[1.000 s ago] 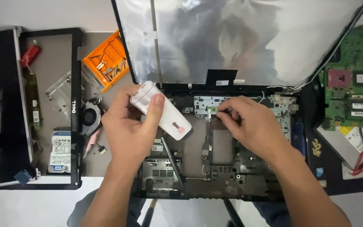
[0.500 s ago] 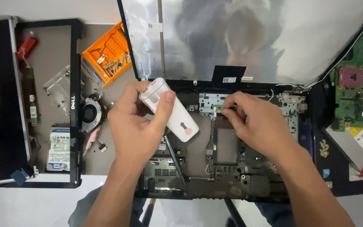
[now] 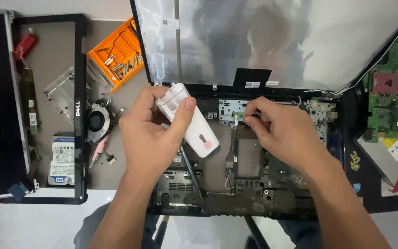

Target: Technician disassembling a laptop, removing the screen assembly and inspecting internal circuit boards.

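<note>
My left hand (image 3: 155, 133) grips a white cleaning brush tool (image 3: 190, 123) with dark bristles at its lower end, held slanted over the opened laptop base (image 3: 236, 184). My right hand (image 3: 282, 131) rests on the base, its fingertips pinching a small part beside a green strip and metal bracket (image 3: 230, 110) near the hinge edge. What the fingers pinch is too small to make out. The laptop's lid back (image 3: 272, 41) stands open behind both hands.
An orange tray (image 3: 116, 55) with several screws and a cooling fan (image 3: 97, 121) lie left of the base. A hard drive (image 3: 61, 161), a black screen bezel (image 3: 80, 92) and a red-tipped strip sit far left. A green motherboard (image 3: 395, 101) lies at right.
The view has shifted slightly; my left hand has turned the white brush tool a little more upright. My right hand stays at the same spot on the base.
</note>
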